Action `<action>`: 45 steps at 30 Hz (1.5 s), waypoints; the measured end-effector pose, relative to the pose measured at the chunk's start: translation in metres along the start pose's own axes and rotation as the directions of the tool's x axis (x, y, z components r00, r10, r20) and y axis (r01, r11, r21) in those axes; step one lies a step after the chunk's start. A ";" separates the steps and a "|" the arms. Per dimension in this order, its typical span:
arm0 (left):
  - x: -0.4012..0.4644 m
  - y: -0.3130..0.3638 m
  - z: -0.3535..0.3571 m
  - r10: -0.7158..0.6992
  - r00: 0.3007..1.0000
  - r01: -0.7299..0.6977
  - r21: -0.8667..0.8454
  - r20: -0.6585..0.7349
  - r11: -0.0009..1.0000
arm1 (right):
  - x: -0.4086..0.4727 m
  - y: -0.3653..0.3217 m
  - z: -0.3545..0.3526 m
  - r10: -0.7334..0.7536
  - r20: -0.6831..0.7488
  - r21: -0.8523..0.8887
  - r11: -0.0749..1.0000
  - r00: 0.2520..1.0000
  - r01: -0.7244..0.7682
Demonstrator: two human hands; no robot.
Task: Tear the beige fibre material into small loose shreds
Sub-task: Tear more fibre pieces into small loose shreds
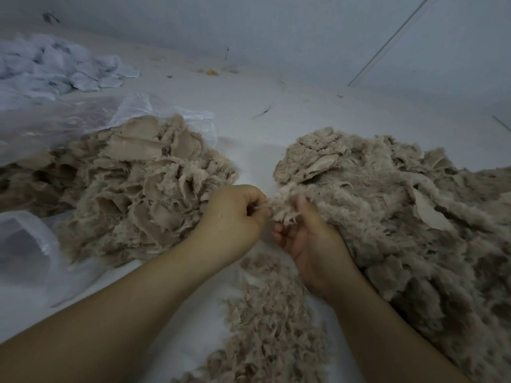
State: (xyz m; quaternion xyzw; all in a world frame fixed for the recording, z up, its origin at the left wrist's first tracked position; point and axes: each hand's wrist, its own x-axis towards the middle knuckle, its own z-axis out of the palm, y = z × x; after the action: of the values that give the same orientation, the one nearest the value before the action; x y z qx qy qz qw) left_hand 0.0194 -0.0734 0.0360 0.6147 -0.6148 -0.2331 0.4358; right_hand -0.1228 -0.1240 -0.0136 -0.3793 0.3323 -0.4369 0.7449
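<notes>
while my left hand [235,208] pinches a few strands and my right hand [301,233] curls round the beige tuft [282,205] at the near edge of the right-hand heap [387,194], i should pull sideways in short tugs, taking only thin wisps so shreds stay small.

Left heap: beige, fluffy torn fibre sheets [143,186], partly on clear plastic
Right heap: larger beige fibre mound [401,217]
Shreds: small loose beige tufts [273,322], strewn between the forearms
</notes>
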 end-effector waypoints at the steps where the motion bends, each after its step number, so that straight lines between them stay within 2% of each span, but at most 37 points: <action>1: 0.000 -0.002 0.001 -0.045 0.999 0.046 -0.018 0.020 0.999 | -0.001 0.001 0.000 -0.036 0.043 -0.052 0.998 0.998 0.038; 3: 0.000 -0.005 0.004 -0.131 0.990 0.137 -0.100 0.061 0.986 | -0.004 0.001 0.000 -0.091 0.109 -0.135 0.985 0.990 0.106; 6: -0.003 -0.007 0.009 -0.199 0.971 0.225 -0.219 0.136 0.949 | -0.004 0.002 -0.002 -0.109 0.105 -0.146 0.981 0.988 0.124; 10: -0.008 -0.006 0.008 -0.208 0.951 0.293 -0.444 0.230 0.847 | -0.001 0.003 -0.002 -0.088 0.100 -0.118 0.988 0.991 0.100; 16: -0.009 -0.010 0.006 -0.202 0.946 0.301 -0.458 0.253 0.836 | -0.002 0.005 -0.003 -0.109 0.126 -0.075 0.990 0.986 0.119; 21: -0.006 -0.019 0.003 -0.317 0.929 0.370 -0.522 0.191 0.769 | -0.002 0.006 -0.005 -0.088 0.081 -0.044 0.995 0.993 0.092; 24: -0.002 -0.022 -0.007 -0.337 0.930 0.362 -0.540 0.149 0.760 | -0.002 0.006 -0.005 -0.103 0.075 -0.038 0.994 0.992 0.107; 28: -0.004 -0.023 -0.012 -0.317 0.924 0.382 -0.483 0.213 0.788 | -0.002 0.006 -0.004 -0.132 0.063 -0.050 0.990 0.989 0.135; 32: -0.008 -0.020 -0.022 -0.257 0.900 0.365 -0.287 0.353 0.886 | -0.002 0.005 -0.006 -0.131 0.072 -0.080 0.987 0.989 0.137; 37: -0.006 -0.012 -0.021 -0.197 0.956 0.224 -0.109 0.217 0.969 | -0.004 0.004 -0.008 -0.125 0.116 -0.187 0.972 0.985 0.146; 40: -0.010 -0.007 -0.006 -0.093 0.984 0.095 -0.002 0.150 0.995 | -0.006 0.005 -0.005 -0.085 0.149 -0.146 0.984 0.985 0.107; 43: -0.011 -0.007 0.004 -0.052 0.998 0.054 -0.058 0.032 0.997 | -0.005 0.005 -0.001 -0.104 0.128 -0.199 0.972 0.986 0.128; 45: -0.010 -0.006 0.006 -0.055 0.998 0.056 -0.096 0.017 0.994 | -0.005 0.007 0.000 -0.135 0.134 -0.255 0.952 0.982 0.166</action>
State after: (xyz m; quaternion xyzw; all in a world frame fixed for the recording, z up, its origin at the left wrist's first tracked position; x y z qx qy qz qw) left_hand 0.0163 -0.0658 0.0254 0.6079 -0.5886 -0.2789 0.4541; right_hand -0.1224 -0.1173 -0.0187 -0.5243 0.3145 -0.4214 0.6698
